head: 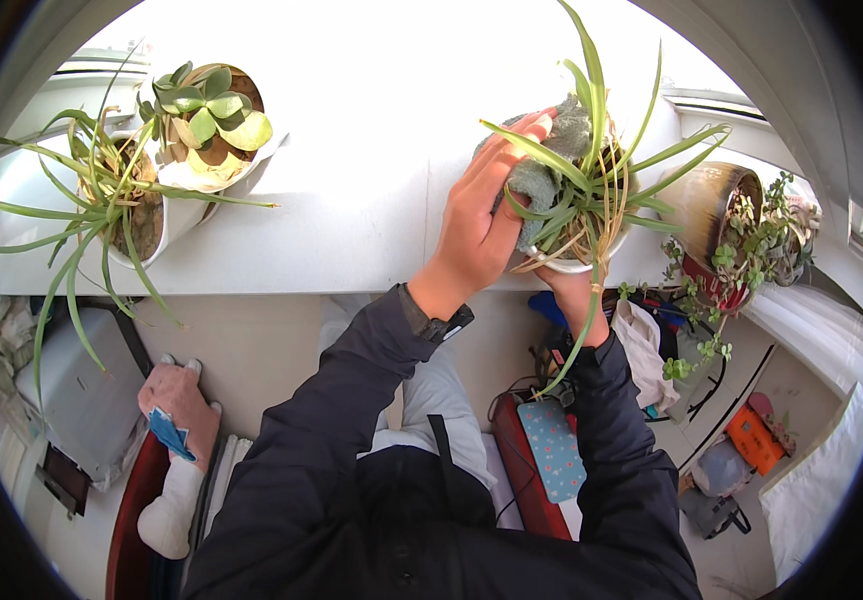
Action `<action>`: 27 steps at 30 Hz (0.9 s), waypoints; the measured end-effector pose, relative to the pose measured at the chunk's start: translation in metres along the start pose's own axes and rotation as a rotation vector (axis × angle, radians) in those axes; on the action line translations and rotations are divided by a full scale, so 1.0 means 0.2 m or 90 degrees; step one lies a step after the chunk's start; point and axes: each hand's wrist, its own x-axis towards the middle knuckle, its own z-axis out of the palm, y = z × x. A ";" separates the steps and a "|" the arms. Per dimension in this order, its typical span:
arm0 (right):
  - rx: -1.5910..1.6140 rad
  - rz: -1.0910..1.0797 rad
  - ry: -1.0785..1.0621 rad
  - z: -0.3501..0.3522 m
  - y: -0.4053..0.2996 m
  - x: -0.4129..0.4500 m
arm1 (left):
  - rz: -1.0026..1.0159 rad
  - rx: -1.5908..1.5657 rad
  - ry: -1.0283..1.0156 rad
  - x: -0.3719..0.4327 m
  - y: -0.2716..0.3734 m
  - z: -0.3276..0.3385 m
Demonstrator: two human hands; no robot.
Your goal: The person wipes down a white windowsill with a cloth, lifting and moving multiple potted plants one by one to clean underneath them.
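My left hand (480, 217) presses a grey-green cloth (540, 184) against the left side of a white pot (568, 265) that holds a spider plant (589, 180). Thin green leaves and dry brown strands hang over the pot's rim. My right hand (575, 300) is under the near side of the same pot, its fingers hidden beneath it. The pot is by the front edge of a white windowsill (371, 247).
On the sill's left are another spider plant (113, 210) and a succulent (210, 109) in pots. A glazed brown pot (709, 202) with trailing greenery lies tilted at right. Below are a pink plush toy (176, 405) and a blue dotted item (551, 450).
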 end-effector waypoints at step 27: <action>0.042 -0.070 0.005 0.03 0.02 0.04 | -0.390 -0.097 -0.150 0.22 0.15 -0.08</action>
